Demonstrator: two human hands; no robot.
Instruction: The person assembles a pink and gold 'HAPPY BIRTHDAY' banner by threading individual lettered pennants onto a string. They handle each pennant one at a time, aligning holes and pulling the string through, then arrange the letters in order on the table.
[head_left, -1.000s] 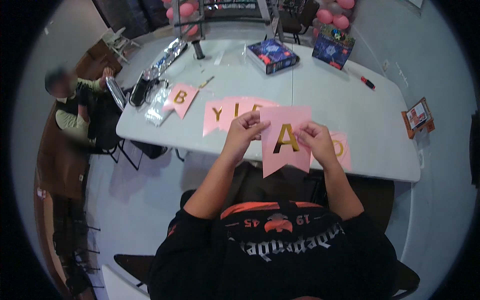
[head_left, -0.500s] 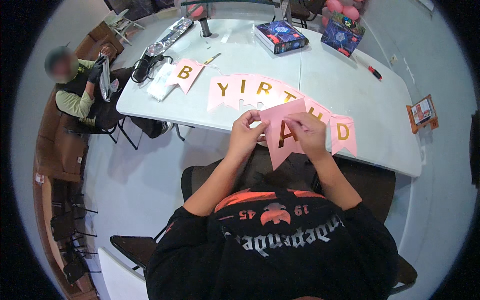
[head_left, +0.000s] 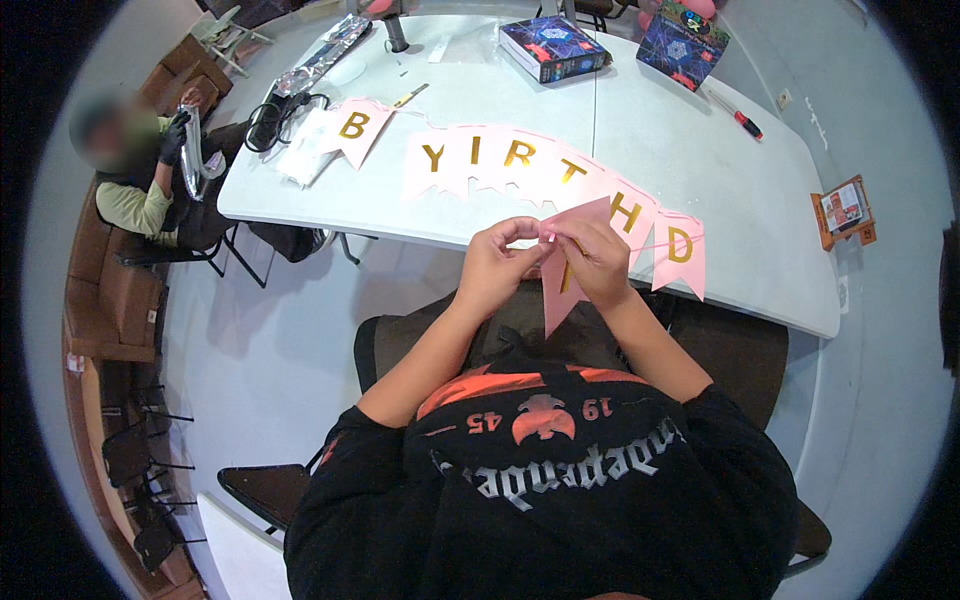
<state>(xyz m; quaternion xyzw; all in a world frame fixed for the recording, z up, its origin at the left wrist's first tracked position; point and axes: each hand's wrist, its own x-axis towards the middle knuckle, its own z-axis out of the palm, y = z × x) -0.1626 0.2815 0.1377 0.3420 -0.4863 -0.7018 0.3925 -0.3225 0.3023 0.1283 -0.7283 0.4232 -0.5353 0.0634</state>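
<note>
A pink swallow-tailed pennant with a gold letter hangs from my fingers just off the table's near edge. My left hand and my right hand meet fingertip to fingertip at its top corner, pinching a small bit of pink ribbon. My right hand covers much of the pennant and its letter. From behind that hand, pink ribbon runs right across the end pennant. A curved row of strung pink pennants lies beyond my hands, and a separate lettered pennant lies to the left.
On the white table are a cutter knife, a plastic bag, black cable, a dark box, another box and a red-handled screwdriver. A seated person holds silver material at left.
My hands have drawn together at the pennant's top corner. The pennant has turned, with my right hand now covering most of its letter. Ribbon shows stretched to the right. The view has shifted slightly.
</note>
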